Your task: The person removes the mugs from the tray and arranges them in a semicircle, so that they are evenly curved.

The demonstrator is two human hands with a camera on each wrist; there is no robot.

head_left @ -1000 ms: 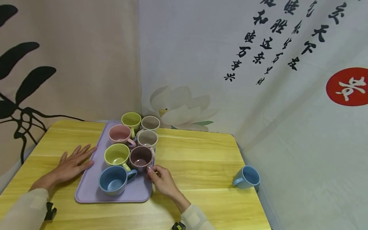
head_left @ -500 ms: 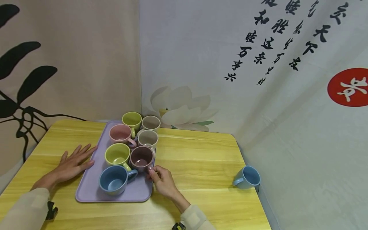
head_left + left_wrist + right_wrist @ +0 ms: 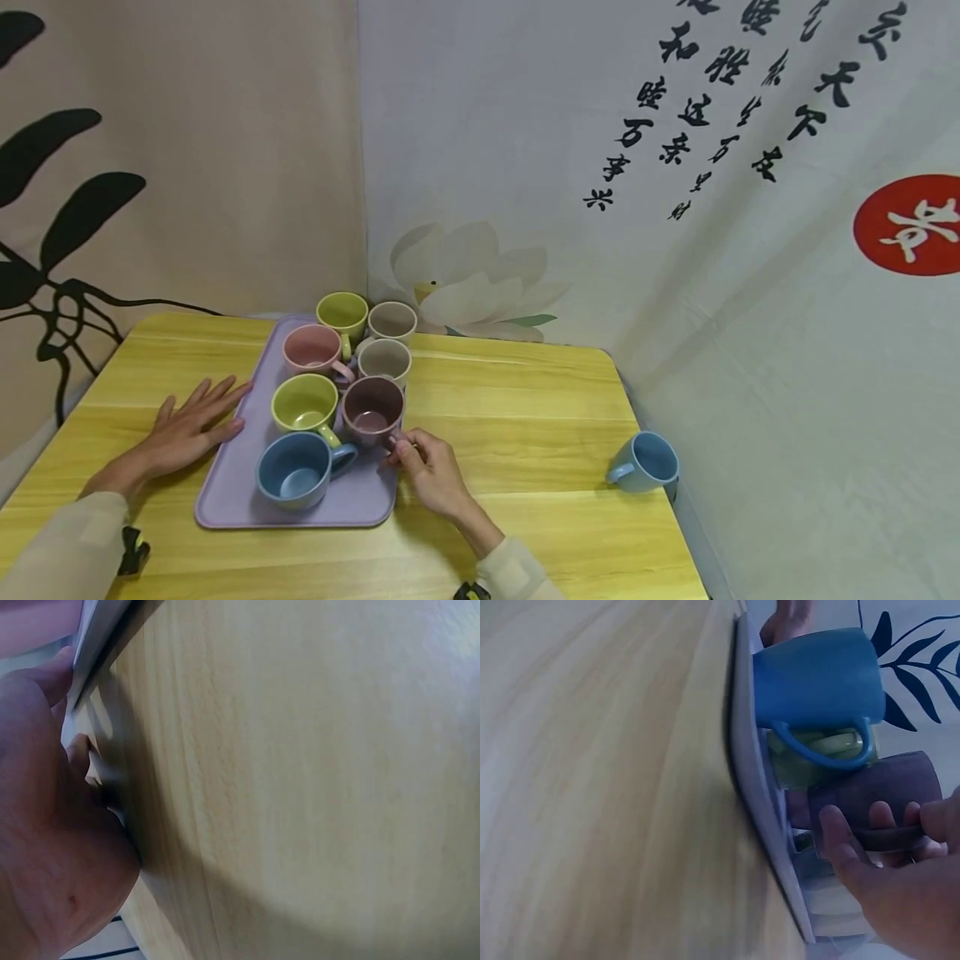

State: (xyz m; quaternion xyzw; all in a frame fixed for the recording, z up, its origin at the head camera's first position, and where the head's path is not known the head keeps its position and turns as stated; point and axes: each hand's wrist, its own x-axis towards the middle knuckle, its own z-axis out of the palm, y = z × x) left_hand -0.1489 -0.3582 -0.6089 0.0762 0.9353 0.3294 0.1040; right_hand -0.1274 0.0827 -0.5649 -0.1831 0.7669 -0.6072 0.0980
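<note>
A lilac tray [image 3: 352, 510] carries several mugs in two rows. My right hand [image 3: 433, 473] pinches the handle of a dark mauve mug [image 3: 372, 410] at the tray's right side; the right wrist view shows the fingers round that handle. Spread fingers of my left hand [image 3: 191, 427] lie at the tray's left edge, touching it. A blue mug [image 3: 295, 471] stands nearest the tray's front, its handle toward the right. Behind it stand a yellow-green mug [image 3: 303, 404] and a pink mug [image 3: 311, 350]. A pale grey mug [image 3: 385, 360] sits just behind the mauve one.
Another blue mug [image 3: 643, 463] stands alone near the right edge of the wooden table [image 3: 517, 417]. At the tray's back are a second yellow-green mug [image 3: 342, 315] and a second pale mug [image 3: 393, 320]. A printed cloth [image 3: 480, 150] hangs behind the table.
The mauve mug has shifted slightly to the right and up, away from the yellow-green mug, with my right hand on its handle. My left hand has stayed in place.
</note>
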